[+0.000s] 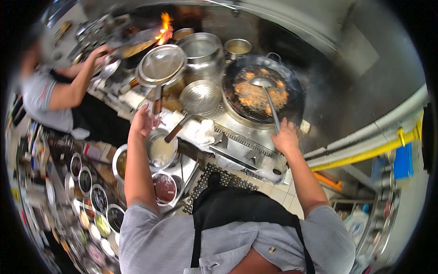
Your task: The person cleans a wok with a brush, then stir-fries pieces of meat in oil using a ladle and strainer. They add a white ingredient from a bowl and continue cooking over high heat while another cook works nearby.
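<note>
My right hand [286, 137] grips the handle of a metal ladle [272, 106]. The ladle's bowl is in a dark wok [297, 89], among golden pieces of food [251, 99] in bubbling oil. My left hand [142, 122] is at the lower end of the brown handle [157, 104] of a round fine-mesh strainer [162, 63]; blur hides whether the fingers close around it. The strainer lies over a pot to the left. Between my hands, a perforated skimmer [201, 97] with a wooden handle rests on the stove.
Flames [165, 29] rise beside another pan, where a co-worker [65, 92] stands. A large steel pot [200, 48] and a smaller pot [238, 48] stand behind. Crumpled cloth [202, 132] lies at the stove's front. Pale liquid fills a container [162, 150]; several ingredient bowls [99, 198] are at left.
</note>
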Motion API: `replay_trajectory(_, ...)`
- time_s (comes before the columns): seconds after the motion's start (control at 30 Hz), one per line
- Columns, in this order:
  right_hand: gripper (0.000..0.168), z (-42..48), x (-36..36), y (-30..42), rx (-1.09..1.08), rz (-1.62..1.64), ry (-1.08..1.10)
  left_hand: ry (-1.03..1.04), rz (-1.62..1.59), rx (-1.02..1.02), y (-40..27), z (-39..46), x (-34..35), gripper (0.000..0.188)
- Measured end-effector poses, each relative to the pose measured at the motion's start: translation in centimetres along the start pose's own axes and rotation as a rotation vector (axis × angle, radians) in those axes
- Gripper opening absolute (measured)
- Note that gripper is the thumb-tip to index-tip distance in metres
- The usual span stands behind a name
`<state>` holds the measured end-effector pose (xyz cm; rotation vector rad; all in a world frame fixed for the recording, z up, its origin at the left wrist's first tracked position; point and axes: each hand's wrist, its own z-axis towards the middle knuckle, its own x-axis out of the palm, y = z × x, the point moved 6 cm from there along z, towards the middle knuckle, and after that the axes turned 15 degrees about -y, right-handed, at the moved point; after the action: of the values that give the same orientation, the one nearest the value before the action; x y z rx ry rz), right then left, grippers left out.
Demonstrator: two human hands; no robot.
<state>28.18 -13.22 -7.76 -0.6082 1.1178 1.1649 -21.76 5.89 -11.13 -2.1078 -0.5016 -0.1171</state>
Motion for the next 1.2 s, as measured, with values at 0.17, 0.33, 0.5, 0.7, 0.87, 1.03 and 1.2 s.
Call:
replay_trajectory(0.17, 0.043, 0.8, 3.9, -2.5, 0.3, -0.015, 0.309, 0.439, -0.491, -0.453, 0.9, 6.5, 6.1, 0.023)
replay_trajectory(0.33, 0.041, -0.1, -1.1, -3.6, 0.437, 0.254, 0.133, 0.374, 0.02, -0.145, 0.9, 1.8, 9.3, 0.018)
replay_trajectory(0.5, 0.034, 7.5, -3.0, -4.0, 0.247, 0.127, -0.006, 0.28, 0.618, 0.255, -2.0, 1.6, 18.4, 0.011)
replay_trajectory(0.7, 0.036, 13.1, -2.4, -6.1, 0.083, -0.149, 0.182, 0.098, 1.344, 0.899, 0.5, 6.2, 30.2, 0.026)
replay_trajectory(0.87, 0.043, 10.4, -4.5, -7.5, 0.118, -0.172, 0.211, 0.361, 1.454, 0.512, 5.2, 6.4, 31.4, 0.016)
replay_trajectory(1.03, 0.035, 3.8, -2.5, -10.9, 0.26, 0.143, 0.11, 0.412, 1.119, -0.025, 7.5, 2.5, 29.1, 0.017)
replay_trajectory(1.2, 0.016, -3.3, 0.6, -8.3, 0.719, 0.665, 0.178, 0.585, 1.083, -0.333, 10.7, 2.3, 26.5, 0.024)
